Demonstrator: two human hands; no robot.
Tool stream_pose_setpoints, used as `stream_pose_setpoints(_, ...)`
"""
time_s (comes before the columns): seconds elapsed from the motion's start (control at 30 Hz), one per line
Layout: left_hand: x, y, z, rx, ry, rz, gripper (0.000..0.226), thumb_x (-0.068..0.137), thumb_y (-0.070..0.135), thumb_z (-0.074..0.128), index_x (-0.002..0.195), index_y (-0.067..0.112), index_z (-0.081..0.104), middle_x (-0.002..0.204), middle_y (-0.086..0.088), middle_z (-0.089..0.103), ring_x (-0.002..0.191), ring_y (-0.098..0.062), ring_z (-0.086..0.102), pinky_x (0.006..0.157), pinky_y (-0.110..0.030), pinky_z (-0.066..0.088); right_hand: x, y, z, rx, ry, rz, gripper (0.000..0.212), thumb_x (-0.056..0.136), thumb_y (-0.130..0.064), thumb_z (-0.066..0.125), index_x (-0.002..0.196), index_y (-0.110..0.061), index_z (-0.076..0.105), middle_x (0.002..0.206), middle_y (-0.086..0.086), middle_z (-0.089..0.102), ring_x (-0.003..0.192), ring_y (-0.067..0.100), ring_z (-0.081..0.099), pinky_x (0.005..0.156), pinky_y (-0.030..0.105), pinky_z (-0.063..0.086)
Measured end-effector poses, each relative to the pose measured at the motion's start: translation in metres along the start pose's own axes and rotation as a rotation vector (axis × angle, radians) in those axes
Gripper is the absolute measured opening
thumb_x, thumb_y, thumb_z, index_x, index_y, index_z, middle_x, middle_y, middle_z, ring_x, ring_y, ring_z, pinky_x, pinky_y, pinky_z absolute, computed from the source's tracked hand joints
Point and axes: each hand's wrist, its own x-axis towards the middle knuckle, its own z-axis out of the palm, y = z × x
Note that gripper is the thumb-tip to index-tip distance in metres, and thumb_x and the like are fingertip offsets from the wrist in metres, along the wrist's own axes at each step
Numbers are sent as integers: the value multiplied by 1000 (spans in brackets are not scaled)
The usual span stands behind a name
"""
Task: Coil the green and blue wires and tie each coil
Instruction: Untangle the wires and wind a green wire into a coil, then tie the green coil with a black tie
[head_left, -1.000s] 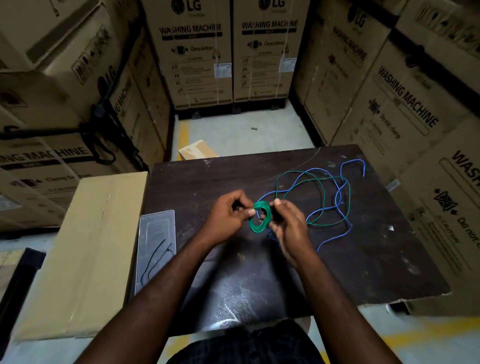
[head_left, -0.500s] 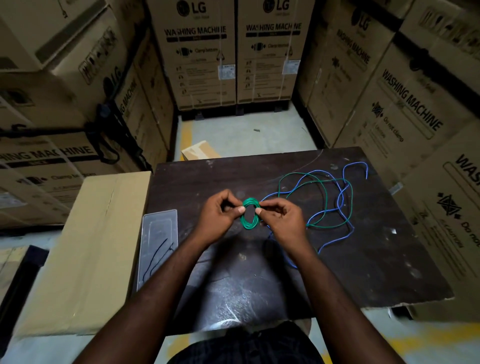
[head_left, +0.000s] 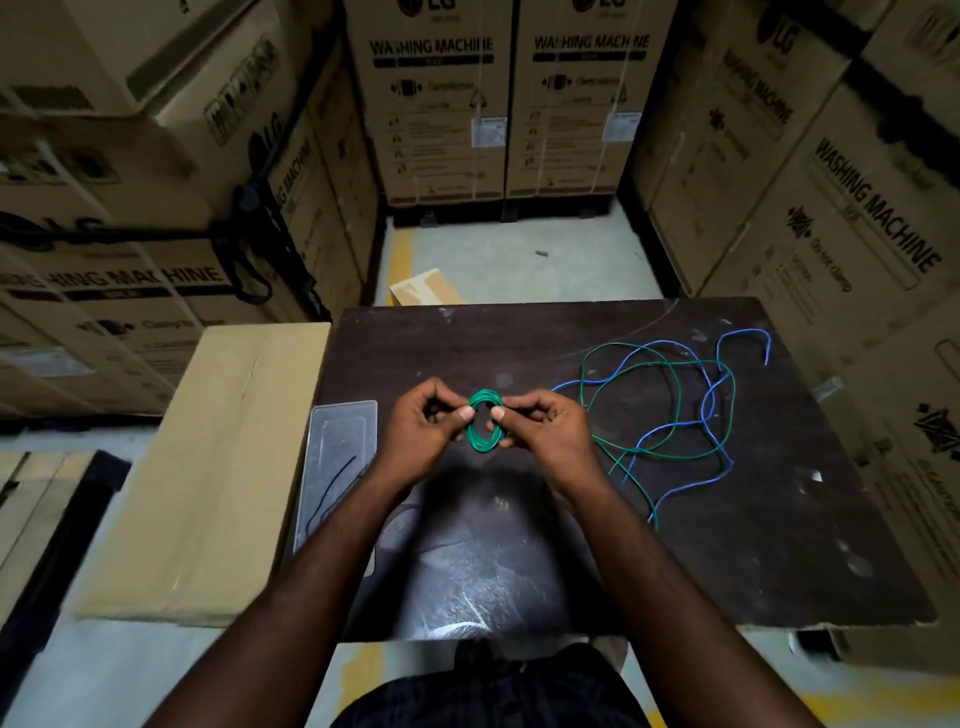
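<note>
At frame centre, above the dark wooden table (head_left: 727, 561), the left hand (head_left: 422, 435) and right hand (head_left: 546, 435) pinched opposite sides of the small coil of thin green insulated wire (head_left: 480, 445) between thumb and curled fingers. It appeared light and springy, so the grip should span all turns. The loose blue wire (head_left: 746, 331) lay at the right.

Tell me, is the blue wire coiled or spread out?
Spread out: the blue wire lies in loose, open loops across the table.

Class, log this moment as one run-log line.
stage: green coiling | left hand: pinches green coil | right hand: pinches green coil | blue wire: loose, uncoiled on table
</note>
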Motion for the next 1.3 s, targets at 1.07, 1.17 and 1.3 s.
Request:
stream_pose_setpoints(1.07,-62,-132,-103,336,391,-438,10,85,15,66,81,24,69,78,0,72,70,-20,67,69,-38,59,15,113,70,-487,-139,161,11,73,1,76,70,-7,69,63,7,66,41,3,54,43,16,43)
stream_pose_setpoints(1.17,-70,-142,-116,528,431,-475,4,84,17,66,85,20,70,91,-2,74,88,-22,68,81,-28,51,15,118,72,-488,-124,182,12,72,-2,78,70,-8,69,65,10,67,41,6,54,43,17,44)
stream_pose_setpoints(1.3,-79,-149,-123,717,370,-498,8,83,18,66,89,15,71,97,-8,73,96,-27,66,78,-24,43,15,118,79,-495,-138,194,17,73,-1,77,66,-14,67,62,8,66,39,6,54,42,17,43)
